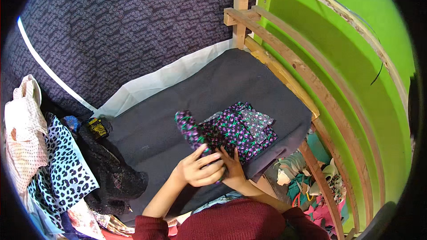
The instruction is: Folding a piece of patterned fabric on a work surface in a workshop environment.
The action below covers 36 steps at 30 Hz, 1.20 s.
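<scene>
A dark floral cloth [236, 130] with purple and green flowers lies partly gathered on the grey-black covered table. One rolled or folded strip of it stands up to the left, and my left hand [202, 169] is closed around the lower end of that strip. Close beside it, my right hand [232, 169] pinches the near edge of the same cloth; its fingertips are partly hidden in the folds. A paler underside of the fabric [258, 125] shows on the right part of the heap.
On the left hang a dotted cream garment [26, 126], a leopard-print cloth [66, 155] and a black lacy cloth [111, 173]. Wooden rails [307, 75] run along the green wall at right. Fabric scraps [311, 191] pile up below them. A patterned dark curtain [147, 22] hangs behind.
</scene>
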{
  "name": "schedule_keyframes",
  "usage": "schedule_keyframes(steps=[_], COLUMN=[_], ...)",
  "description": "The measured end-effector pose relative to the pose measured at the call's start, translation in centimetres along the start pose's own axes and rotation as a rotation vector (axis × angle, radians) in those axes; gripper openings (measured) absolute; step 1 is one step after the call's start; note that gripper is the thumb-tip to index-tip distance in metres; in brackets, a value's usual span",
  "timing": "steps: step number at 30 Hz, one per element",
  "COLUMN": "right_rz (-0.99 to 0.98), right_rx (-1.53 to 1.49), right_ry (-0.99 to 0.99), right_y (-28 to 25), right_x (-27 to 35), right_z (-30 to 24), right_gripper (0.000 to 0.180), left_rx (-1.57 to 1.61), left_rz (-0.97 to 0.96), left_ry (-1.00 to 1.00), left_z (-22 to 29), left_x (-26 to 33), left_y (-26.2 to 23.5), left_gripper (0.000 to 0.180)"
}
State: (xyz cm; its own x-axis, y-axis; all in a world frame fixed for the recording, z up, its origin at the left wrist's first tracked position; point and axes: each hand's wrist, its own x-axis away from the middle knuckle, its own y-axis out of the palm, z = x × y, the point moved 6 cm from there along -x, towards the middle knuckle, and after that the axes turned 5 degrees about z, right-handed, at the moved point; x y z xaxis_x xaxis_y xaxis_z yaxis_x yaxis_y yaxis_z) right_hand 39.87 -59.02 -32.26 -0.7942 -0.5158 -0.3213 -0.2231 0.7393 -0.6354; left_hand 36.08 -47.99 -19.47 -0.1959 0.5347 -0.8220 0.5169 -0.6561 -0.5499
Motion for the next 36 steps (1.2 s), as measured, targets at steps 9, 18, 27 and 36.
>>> schedule_keyframes(steps=[9, 18, 27, 36], right_rz=[0.474, 0.706, 0.909, 1.011], right_rx=[-0.698, -1.284, -1.100, -0.492], right_ry=[0.769, 0.819, 0.604, 0.496], right_y=[-0.6, -0.7, -5.8, -12.1], right_x=[2.1, 1.9, 1.9, 2.3], right_z=[4.8, 6.4, 5.1, 8.0], right_gripper=[0.041, 0.041, 0.046, 0.065], left_rx=[-0.077, 1.083, 0.444, 0.331], left_rz=[0.082, -0.383, -0.334, -0.179], left_ry=[-0.376, -1.269, -1.178, -0.947], left_z=[-8.8, -14.6, -14.0, -12.6], left_x=[-7.2, 4.5, 3.9, 2.5], left_y=[5.9, 14.0, 13.1, 12.4], left_gripper=[0.040, 0.047, 0.053, 0.052])
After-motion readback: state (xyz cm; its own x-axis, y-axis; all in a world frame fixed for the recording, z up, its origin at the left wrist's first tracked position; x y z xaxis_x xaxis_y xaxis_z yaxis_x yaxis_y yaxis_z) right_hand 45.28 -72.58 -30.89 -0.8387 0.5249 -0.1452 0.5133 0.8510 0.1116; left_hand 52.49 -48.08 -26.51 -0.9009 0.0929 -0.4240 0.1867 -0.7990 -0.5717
